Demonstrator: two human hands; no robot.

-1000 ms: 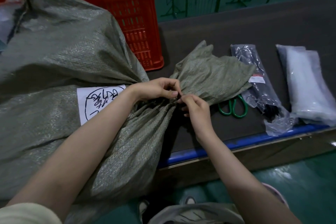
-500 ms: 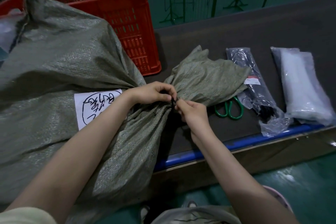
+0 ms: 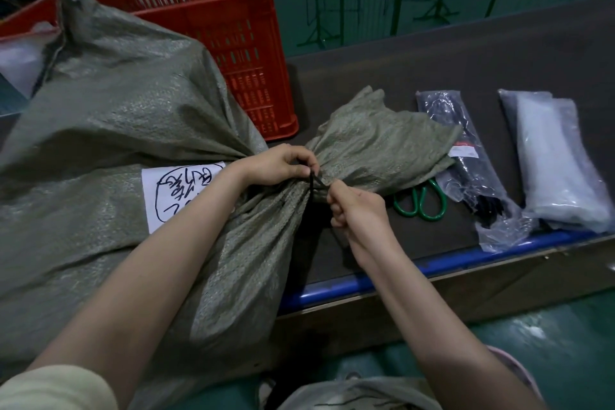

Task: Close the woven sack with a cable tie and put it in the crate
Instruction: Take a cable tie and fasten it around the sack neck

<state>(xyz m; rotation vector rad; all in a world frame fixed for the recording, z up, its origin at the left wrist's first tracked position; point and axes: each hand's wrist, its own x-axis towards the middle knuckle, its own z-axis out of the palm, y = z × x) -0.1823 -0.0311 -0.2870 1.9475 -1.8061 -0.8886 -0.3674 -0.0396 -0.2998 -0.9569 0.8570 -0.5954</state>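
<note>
One red crate (image 3: 233,43) behind one bulging woven sack (image 3: 116,143); left hand (image 3: 276,165) grips its gathered neck; right hand (image 3: 356,210) pinches the black cable tie (image 3: 314,181); two plastic packets (image 3: 559,170), one scissors (image 3: 421,201).

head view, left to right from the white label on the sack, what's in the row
white label, left hand, black cable tie, right hand, green scissors, bag of black cable ties, whitish plastic bag

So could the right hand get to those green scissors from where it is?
Probably yes. The green scissors lie just beside the right hand, handles showing, nothing between; only their blades hide under the woven sack. But that hand pinches the cable tie and must let go first.
</note>
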